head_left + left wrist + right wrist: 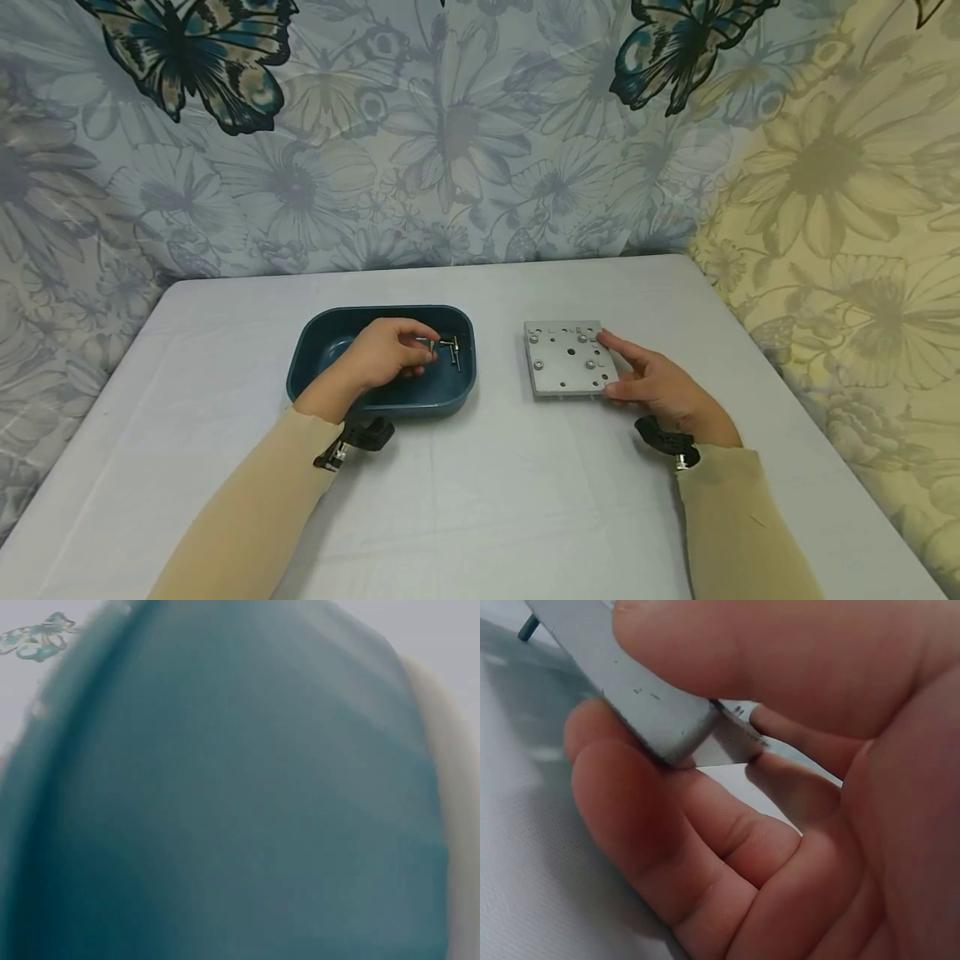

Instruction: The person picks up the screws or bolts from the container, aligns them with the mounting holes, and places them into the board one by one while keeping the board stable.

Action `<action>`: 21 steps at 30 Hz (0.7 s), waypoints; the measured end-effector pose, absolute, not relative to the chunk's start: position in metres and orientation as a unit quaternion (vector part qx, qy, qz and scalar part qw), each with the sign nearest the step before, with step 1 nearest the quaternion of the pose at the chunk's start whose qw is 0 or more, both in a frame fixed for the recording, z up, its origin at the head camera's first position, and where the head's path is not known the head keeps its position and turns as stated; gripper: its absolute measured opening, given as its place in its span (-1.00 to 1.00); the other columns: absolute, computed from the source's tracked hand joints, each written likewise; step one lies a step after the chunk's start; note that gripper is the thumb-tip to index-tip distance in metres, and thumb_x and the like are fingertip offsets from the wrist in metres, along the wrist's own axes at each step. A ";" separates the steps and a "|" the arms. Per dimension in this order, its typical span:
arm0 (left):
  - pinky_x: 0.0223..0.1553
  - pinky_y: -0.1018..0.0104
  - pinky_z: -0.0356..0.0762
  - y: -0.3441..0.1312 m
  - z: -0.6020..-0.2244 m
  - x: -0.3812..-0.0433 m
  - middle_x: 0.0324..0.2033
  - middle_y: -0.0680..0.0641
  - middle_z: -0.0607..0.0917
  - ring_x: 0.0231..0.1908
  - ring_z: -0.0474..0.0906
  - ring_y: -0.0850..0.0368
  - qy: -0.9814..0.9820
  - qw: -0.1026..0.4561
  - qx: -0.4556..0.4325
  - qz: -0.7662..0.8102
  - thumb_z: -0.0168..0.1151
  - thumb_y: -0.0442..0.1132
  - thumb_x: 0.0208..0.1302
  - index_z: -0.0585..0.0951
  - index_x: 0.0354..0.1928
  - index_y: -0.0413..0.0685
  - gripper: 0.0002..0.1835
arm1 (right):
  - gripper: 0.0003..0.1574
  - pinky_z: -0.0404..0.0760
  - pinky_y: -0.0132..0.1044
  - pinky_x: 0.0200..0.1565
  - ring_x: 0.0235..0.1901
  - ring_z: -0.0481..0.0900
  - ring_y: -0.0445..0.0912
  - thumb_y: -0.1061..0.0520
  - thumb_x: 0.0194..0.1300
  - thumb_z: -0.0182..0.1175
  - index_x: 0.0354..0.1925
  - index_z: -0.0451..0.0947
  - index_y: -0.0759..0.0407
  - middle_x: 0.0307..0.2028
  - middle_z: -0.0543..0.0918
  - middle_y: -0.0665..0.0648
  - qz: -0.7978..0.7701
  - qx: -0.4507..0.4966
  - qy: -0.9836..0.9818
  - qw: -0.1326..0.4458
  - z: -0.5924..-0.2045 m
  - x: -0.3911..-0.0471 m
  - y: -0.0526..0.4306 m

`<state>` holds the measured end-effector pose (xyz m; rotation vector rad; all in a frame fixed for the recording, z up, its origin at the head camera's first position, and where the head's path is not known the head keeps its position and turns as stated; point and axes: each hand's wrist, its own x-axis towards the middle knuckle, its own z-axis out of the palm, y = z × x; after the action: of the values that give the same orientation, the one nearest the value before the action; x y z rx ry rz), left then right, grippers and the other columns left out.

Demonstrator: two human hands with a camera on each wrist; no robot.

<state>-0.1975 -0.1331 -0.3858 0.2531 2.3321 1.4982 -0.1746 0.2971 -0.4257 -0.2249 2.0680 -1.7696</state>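
Observation:
My left hand (382, 354) is over the right half of a dark teal tray (322, 329), its fingers curled and pinching a small metal screw (431, 347). Beside the fingertips, a few more screws (456, 357) lie in the tray. To the right, a square silver metal plate (555, 379) with holes and several bolts in its top is gripped at its right edge by my right hand (660, 383). In the right wrist view the thumb (705, 652) lies over the plate (630, 682), fingers are under its edge, and a bolt end (528, 628) sticks out below.
The tray's blurred wall (262, 787) fills the left wrist view and hides the left hand's work. A white cloth (480, 500) covers the table. Patterned fabric (450, 167) hangs along the back and sides.

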 end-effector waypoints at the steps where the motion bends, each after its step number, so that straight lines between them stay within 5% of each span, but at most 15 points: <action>1: -0.27 0.05 0.62 -0.132 -0.385 -0.196 -0.19 -0.16 0.75 -0.35 0.66 0.00 0.815 0.180 0.083 0.544 0.30 -0.38 0.34 0.63 0.14 -0.19 -0.66 | 0.23 0.63 -0.33 -0.27 -0.22 0.63 -0.11 0.36 0.12 0.44 0.58 0.00 0.06 0.42 0.22 0.30 -0.634 -0.082 0.742 0.204 -0.426 -0.175 0.296; 9: -0.37 0.24 0.55 -0.122 -0.378 -0.185 -0.24 -0.17 0.75 -0.42 0.64 0.04 0.765 0.157 0.056 0.622 0.33 -0.39 0.31 0.63 0.12 -0.27 -0.66 | 0.22 0.59 -0.35 -0.37 -0.41 0.58 -0.10 0.26 0.11 0.49 0.57 0.04 0.03 0.22 0.43 0.34 -0.610 -0.088 0.763 0.196 -0.425 -0.175 0.289; 21: -0.51 0.34 0.45 -0.071 -0.371 -0.171 -0.25 -0.15 0.76 -0.52 0.54 0.07 0.723 0.144 0.076 0.672 0.33 -0.47 0.27 0.70 -0.02 -0.17 -0.75 | 0.22 0.59 -0.35 -0.36 -0.40 0.59 -0.09 0.18 0.09 0.52 0.56 0.07 0.00 0.10 0.54 0.29 -0.587 -0.097 0.781 0.192 -0.423 -0.175 0.279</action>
<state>-0.1711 -0.0706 -0.3705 0.2180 2.0826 1.9364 -0.1746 0.2788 -0.4226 -0.2709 2.1911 -1.6476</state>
